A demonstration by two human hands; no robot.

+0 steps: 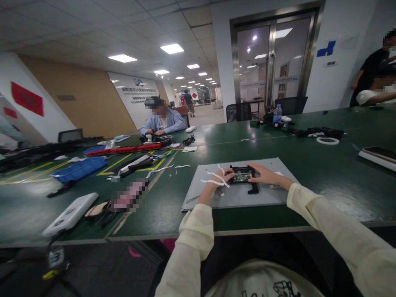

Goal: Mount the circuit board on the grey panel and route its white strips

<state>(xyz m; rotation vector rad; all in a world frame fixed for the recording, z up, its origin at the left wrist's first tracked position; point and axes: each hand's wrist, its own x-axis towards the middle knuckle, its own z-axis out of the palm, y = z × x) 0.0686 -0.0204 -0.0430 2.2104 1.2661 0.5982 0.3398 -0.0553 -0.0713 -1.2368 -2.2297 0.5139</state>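
A grey metal panel lies flat on the green table in front of me. A small black module with a green circuit board sits on its middle. My left hand rests at the module's left edge, fingers curled against it, with white tape strips lying across and beside the hand. My right hand holds the module's right side, fingers closed over its top edge.
A blue tray, black and red parts and a white device lie at the left. A seated person works at the far side. A water bottle, a tape roll and people stand at the right.
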